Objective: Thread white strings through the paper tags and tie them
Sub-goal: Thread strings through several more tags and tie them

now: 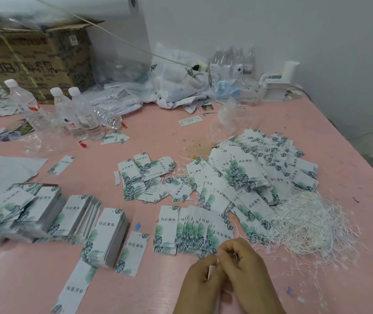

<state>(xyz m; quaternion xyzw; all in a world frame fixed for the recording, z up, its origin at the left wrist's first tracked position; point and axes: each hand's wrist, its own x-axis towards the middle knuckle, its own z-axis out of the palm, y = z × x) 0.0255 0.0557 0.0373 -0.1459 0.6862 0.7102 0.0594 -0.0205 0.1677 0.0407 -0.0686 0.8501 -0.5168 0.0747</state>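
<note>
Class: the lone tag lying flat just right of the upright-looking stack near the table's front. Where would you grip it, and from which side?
Probably from above: pinch the lone tag by its long right edge, which has bare pink table beside it; the stack crowds its left.

You are working at a pink surface (149,132) whose far edge meets a plain white wall (294,26). Its right edge runs diagonally away from you. A cardboard box (34,57) stands at the far left corner. The light is even and soft.
</note>
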